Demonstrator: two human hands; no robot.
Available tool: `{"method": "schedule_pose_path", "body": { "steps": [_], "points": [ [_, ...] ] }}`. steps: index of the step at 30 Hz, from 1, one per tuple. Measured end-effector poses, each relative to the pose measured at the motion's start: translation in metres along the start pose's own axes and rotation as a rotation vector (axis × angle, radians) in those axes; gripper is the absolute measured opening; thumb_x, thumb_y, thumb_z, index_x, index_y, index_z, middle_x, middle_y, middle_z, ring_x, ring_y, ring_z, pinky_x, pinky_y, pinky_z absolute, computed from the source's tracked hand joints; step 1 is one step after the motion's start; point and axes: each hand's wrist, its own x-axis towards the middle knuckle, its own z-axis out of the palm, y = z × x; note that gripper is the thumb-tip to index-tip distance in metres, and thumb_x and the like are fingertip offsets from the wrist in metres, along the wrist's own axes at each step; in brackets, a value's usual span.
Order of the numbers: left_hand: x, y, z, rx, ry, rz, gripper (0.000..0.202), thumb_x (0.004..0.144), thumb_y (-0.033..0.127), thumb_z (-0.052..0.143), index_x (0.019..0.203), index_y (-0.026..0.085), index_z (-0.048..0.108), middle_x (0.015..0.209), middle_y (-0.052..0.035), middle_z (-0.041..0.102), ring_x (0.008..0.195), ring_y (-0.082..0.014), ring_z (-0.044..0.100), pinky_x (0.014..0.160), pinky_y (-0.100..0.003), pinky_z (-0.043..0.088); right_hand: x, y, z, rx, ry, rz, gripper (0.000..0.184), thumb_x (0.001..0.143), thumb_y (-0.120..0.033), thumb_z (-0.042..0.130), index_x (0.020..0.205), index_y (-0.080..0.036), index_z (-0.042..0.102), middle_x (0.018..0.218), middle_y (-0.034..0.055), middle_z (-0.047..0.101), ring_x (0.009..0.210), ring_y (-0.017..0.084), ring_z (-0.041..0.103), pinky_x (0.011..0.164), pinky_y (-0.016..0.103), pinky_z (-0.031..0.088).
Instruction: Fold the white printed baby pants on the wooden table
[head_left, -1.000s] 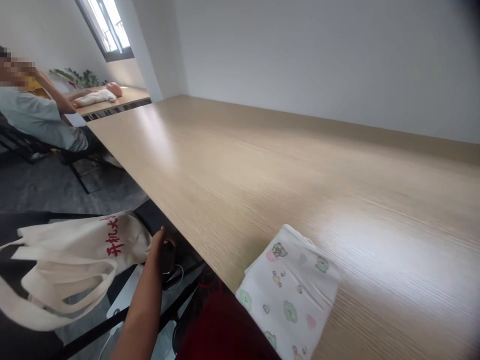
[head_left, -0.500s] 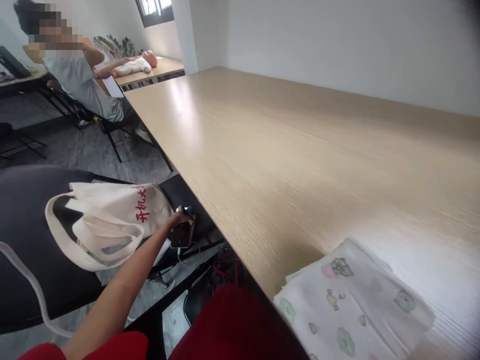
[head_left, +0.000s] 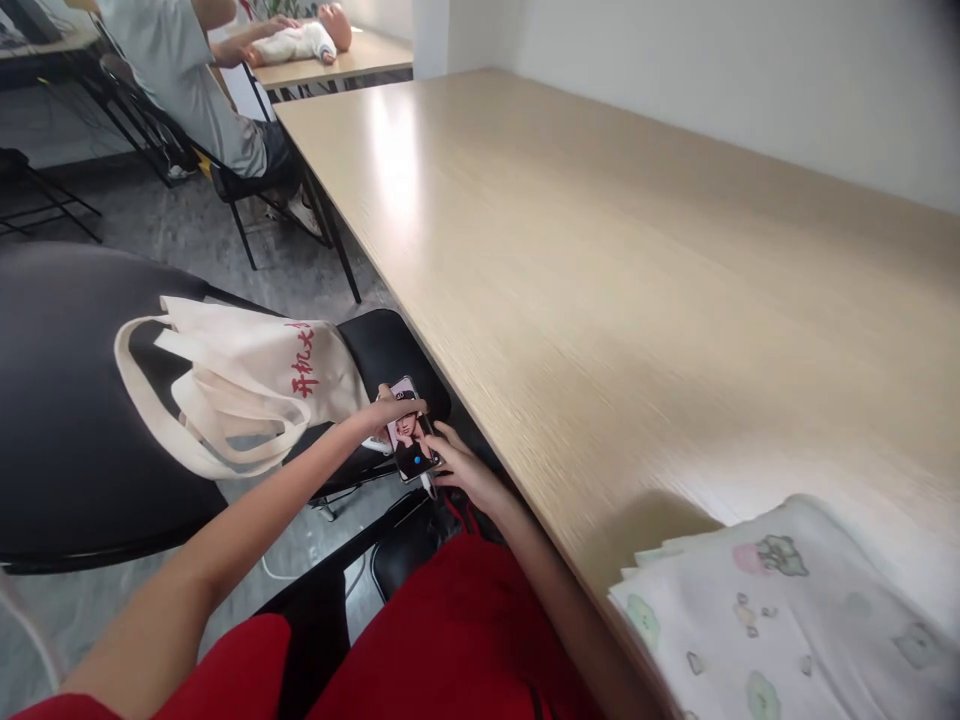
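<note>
A smartphone (head_left: pixel 409 445) with its screen lit, showing a picture of a person, is held beside the table's edge, over the chair. My left hand (head_left: pixel 391 405) grips its upper left side, with a finger reaching across the front. At the lower right edge, my right hand (head_left: pixel 461 465) takes hold with bent fingers; its far fingertips are partly hidden. A white charging cable (head_left: pixel 428 484) hangs from the phone's lower end. Left of the phone, a cream tote bag (head_left: pixel 322 375) with red characters lies on a black chair (head_left: pixel 379 335).
A long wooden table (head_left: pixel 570 300) runs along the right. Folded white cloth (head_left: pixel 780 610) with printed animals lies at its near corner. Farther back, a seated person in a grey shirt (head_left: pixel 169 90) has a hand on a baby doll (head_left: pixel 300 42) on another table.
My right hand has come in and meets the phone. The phone has turned its lit screen upward in my left hand. The view has tilted down.
</note>
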Motion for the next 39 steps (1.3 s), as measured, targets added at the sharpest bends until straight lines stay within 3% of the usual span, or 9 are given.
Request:
{"method": "schedule_pose_path", "body": {
  "steps": [4, 7, 9, 11, 13, 17, 21, 32, 39],
  "points": [
    [-0.025, -0.001, -0.001, -0.045, 0.075, 0.095, 0.094, 0.052, 0.04, 0.074, 0.126, 0.017, 0.022, 0.095, -0.0115, 0.057, 0.082, -0.0293, 0.059, 0.064, -0.034, 0.048, 0.003, 0.011, 0.004, 0.099, -0.212, -0.097, 0.068, 0.069, -0.042, 0.064, 0.125, -0.034, 0.026, 0.119, 0.0042, 0.047, 0.09, 0.02, 0.057, 0.06, 0.031, 0.053],
    [-0.05, -0.001, -0.002, -0.122, 0.137, 0.207, 0.074, 0.068, 0.044, 0.062, 0.128, 0.022, 0.025, 0.107, -0.0091, 0.055, 0.092, -0.0252, 0.057, 0.074, -0.03, 0.046, 0.0, 0.018, 0.005, 0.095, -0.259, -0.147, 0.072, 0.065, -0.036, 0.069, 0.121, -0.032, 0.024, 0.118, 0.0051, 0.048, 0.071, 0.016, 0.06, 0.049, 0.026, 0.051],
    [-0.065, -0.002, -0.001, -0.279, 0.185, 0.242, 0.059, 0.082, 0.043, 0.043, 0.132, 0.023, 0.018, 0.108, -0.0079, 0.056, 0.089, -0.022, 0.059, 0.071, -0.029, 0.046, -0.003, 0.018, 0.005, 0.113, -0.297, -0.205, 0.071, 0.065, -0.034, 0.069, 0.119, -0.031, 0.024, 0.118, 0.0056, 0.047, 0.065, 0.014, 0.059, 0.047, 0.026, 0.05],
    [-0.077, -0.006, 0.002, -0.522, 0.198, 0.273, 0.054, 0.086, 0.04, 0.032, 0.134, 0.024, 0.015, 0.105, -0.0071, 0.058, 0.082, -0.0206, 0.061, 0.063, -0.029, 0.047, -0.007, 0.016, 0.003, 0.144, -0.352, -0.263, 0.068, 0.066, -0.033, 0.069, 0.117, -0.031, 0.023, 0.12, 0.0058, 0.045, 0.066, 0.014, 0.06, 0.048, 0.027, 0.051],
    [-0.083, -0.012, 0.005, -0.723, 0.185, 0.33, 0.048, 0.086, 0.04, 0.03, 0.13, 0.022, 0.029, 0.105, -0.0062, 0.06, 0.081, -0.0201, 0.061, 0.061, -0.027, 0.047, -0.011, 0.014, 0.002, 0.162, -0.4, -0.297, 0.067, 0.067, -0.033, 0.068, 0.117, -0.031, 0.023, 0.121, 0.006, 0.044, 0.071, 0.016, 0.06, 0.05, 0.027, 0.051],
    [-0.082, -0.022, 0.015, -0.87, 0.196, 0.437, 0.041, 0.084, 0.039, 0.033, 0.114, 0.018, 0.051, 0.109, -0.0049, 0.061, 0.093, -0.0199, 0.059, 0.073, -0.027, 0.047, -0.015, 0.013, 0.004, 0.129, -0.427, -0.284, 0.071, 0.067, -0.035, 0.068, 0.118, -0.031, 0.019, 0.12, 0.0067, 0.045, 0.065, 0.014, 0.059, 0.049, 0.027, 0.051],
    [-0.078, -0.024, 0.02, -0.952, 0.224, 0.478, 0.042, 0.083, 0.041, 0.036, 0.112, 0.017, 0.054, 0.107, -0.0043, 0.062, 0.096, -0.0209, 0.059, 0.076, -0.029, 0.047, -0.016, 0.011, 0.006, 0.114, -0.42, -0.28, 0.07, 0.067, -0.039, 0.068, 0.117, -0.03, 0.019, 0.12, 0.0073, 0.045, 0.062, 0.013, 0.059, 0.047, 0.027, 0.05],
    [-0.085, -0.016, 0.02, -0.913, 0.188, 0.551, 0.034, 0.084, 0.037, 0.038, 0.105, 0.018, 0.058, 0.103, -0.0018, 0.064, 0.096, -0.0202, 0.059, 0.075, -0.027, 0.048, -0.019, 0.006, 0.007, 0.127, -0.38, -0.276, 0.07, 0.066, -0.038, 0.069, 0.115, -0.03, 0.019, 0.115, 0.0061, 0.048, 0.065, 0.015, 0.06, 0.045, 0.027, 0.05],
    [-0.084, -0.015, 0.022, -0.915, 0.154, 0.529, 0.031, 0.086, 0.037, 0.039, 0.102, 0.019, 0.058, 0.11, -0.0012, 0.062, 0.102, -0.0197, 0.056, 0.076, -0.024, 0.047, -0.016, 0.013, 0.001, 0.119, -0.319, -0.242, 0.068, 0.066, -0.033, 0.069, 0.114, -0.026, 0.021, 0.095, 0.0038, 0.056, 0.058, 0.016, 0.06, 0.046, 0.029, 0.05]
  ]
}}
